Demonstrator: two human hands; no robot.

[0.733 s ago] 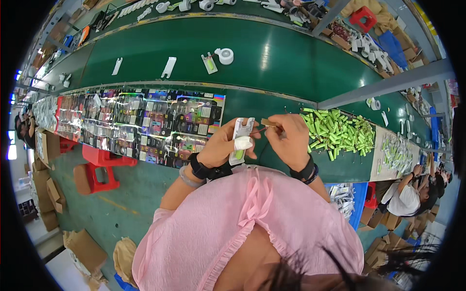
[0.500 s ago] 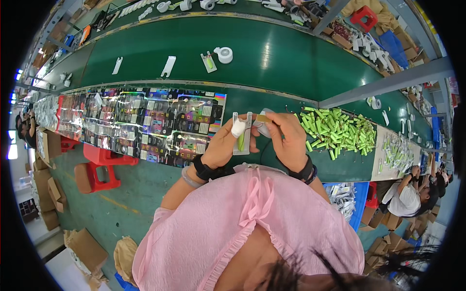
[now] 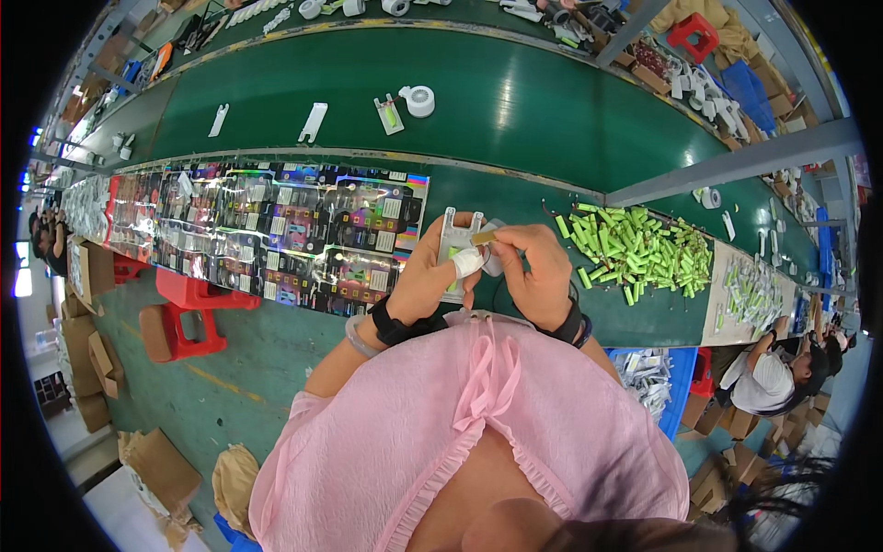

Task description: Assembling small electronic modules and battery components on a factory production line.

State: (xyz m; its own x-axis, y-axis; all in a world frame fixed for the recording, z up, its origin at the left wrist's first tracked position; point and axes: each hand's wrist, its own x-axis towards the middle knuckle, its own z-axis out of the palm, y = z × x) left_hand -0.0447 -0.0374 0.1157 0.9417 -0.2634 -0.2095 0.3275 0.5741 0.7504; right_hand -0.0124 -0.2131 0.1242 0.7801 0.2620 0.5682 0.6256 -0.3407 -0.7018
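My left hand, its thumb wrapped in white, is closed around a long white plastic shell with two prongs at its far end. Part of a green battery shows inside the shell beside the thumb. My right hand pinches a small flat tan piece against the shell's side, close to the wrapped thumb tip. A rounded whitish part sits between the two hands, partly hidden by the right fingers; what holds it cannot be made out. To the right of my right hand lies a heap of green batteries with wires.
Shiny printed packaging sheets cover the bench at left. Beyond, a green conveyor belt carries white shells and a small round fan. A grey metal post slants in at right. A blue bin stands below the bench.
My left thumb has moved right and down over the shell. My right hand has come a little left and down with the tan piece. The parts on the belt have shifted slightly left.
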